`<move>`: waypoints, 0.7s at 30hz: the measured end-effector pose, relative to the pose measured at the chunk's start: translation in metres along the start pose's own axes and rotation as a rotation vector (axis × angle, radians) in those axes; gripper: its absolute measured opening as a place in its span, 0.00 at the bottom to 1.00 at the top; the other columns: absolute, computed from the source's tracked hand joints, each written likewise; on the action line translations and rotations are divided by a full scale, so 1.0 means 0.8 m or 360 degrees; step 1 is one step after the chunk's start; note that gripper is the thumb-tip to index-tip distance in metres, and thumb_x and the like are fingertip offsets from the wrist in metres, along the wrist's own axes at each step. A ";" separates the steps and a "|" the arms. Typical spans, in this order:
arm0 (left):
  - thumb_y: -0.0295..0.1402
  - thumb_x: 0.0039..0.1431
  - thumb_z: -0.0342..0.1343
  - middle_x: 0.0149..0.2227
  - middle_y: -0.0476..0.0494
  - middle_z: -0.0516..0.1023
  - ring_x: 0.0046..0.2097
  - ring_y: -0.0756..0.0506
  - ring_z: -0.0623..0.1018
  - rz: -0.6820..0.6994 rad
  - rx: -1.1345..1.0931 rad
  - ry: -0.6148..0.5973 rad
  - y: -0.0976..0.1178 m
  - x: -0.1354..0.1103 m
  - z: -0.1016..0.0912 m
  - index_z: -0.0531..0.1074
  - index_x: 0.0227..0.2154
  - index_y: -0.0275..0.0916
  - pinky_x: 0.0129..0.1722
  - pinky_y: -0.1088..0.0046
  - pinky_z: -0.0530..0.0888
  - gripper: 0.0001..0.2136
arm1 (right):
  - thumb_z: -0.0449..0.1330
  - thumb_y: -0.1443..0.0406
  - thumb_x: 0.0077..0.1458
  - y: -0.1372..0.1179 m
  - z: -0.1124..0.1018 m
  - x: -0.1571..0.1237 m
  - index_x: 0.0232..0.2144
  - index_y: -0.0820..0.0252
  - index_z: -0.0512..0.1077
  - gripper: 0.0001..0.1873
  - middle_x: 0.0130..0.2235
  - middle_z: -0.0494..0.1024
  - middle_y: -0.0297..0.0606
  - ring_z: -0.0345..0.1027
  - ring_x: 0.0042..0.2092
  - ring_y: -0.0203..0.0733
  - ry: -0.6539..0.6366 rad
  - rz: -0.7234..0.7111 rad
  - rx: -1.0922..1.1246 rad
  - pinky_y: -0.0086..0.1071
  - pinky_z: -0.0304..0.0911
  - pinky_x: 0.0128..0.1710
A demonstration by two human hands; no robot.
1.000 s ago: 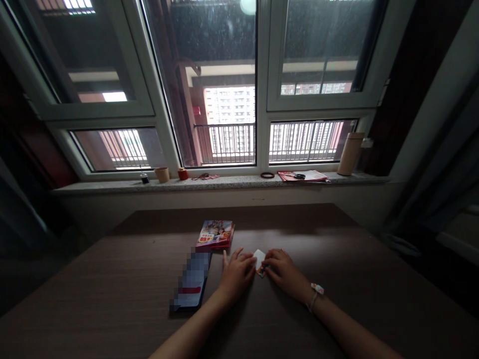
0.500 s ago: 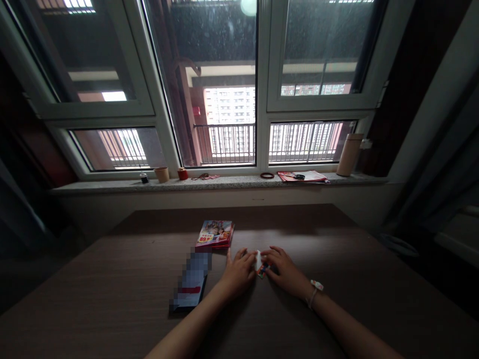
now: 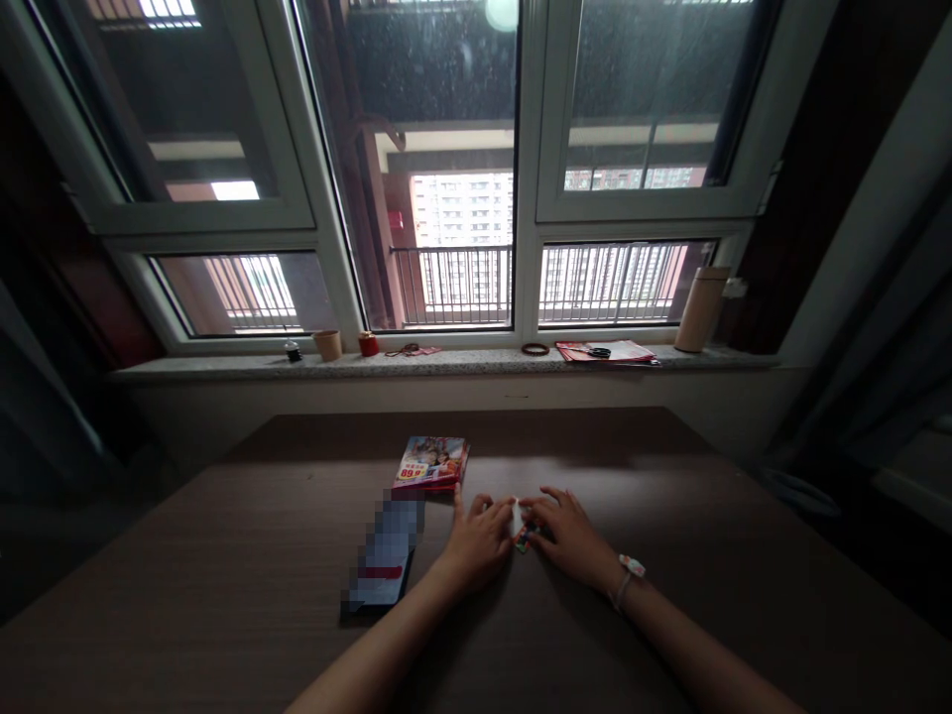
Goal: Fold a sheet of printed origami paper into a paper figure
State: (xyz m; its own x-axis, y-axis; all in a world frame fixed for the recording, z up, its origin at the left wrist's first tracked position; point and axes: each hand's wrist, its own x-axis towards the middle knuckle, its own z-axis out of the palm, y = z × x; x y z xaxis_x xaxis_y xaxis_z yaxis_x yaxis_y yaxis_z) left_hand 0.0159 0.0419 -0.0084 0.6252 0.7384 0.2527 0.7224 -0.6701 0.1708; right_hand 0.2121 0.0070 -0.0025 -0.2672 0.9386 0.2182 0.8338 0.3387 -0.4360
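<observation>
Between my hands, on the brown table (image 3: pixel 245 555), is a small piece of folded paper (image 3: pixel 518 516). Part of it is white, and its lower end is printed in bright colours. My left hand (image 3: pixel 477 543) grips the left side with bent fingers, its thumb partly hidden. From the right, the fingers of my right hand (image 3: pixel 569 533) close on the other edge and cover much of the printed part. A bracelet with a pale ornament (image 3: pixel 631 567) circles my right wrist.
Left of my hands lies a phone (image 3: pixel 383 560), its screen blurred out. Beyond it is a stack of printed leaflets (image 3: pixel 431 462). On the windowsill stand a paper cup (image 3: pixel 327 345), a small red jar (image 3: pixel 368 344), scissors on papers (image 3: pixel 599 352) and a tall bottle (image 3: pixel 699 309).
The whole view has shifted slightly, so things sit a little further right. Both hands keep their hold on the paper, with only small finger movements.
</observation>
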 end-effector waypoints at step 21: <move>0.47 0.63 0.46 0.60 0.54 0.68 0.66 0.35 0.56 0.0003 -0.0012 -0.0044 0.005 -0.028 -0.034 0.62 0.58 0.59 0.63 0.40 0.40 0.20 | 0.56 0.57 0.59 0.000 0.005 -0.007 0.56 0.43 0.65 0.22 0.54 0.74 0.33 0.50 0.65 0.52 0.0075 0.0087 -0.0046 0.64 0.32 0.62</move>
State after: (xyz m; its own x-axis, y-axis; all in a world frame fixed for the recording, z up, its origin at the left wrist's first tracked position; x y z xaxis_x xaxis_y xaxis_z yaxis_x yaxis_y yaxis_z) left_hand -0.0030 0.0209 0.0124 0.6347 0.7387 0.2266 0.7189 -0.6721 0.1772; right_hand 0.2113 0.0019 -0.0072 -0.1986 0.9513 0.2359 0.8601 0.2845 -0.4233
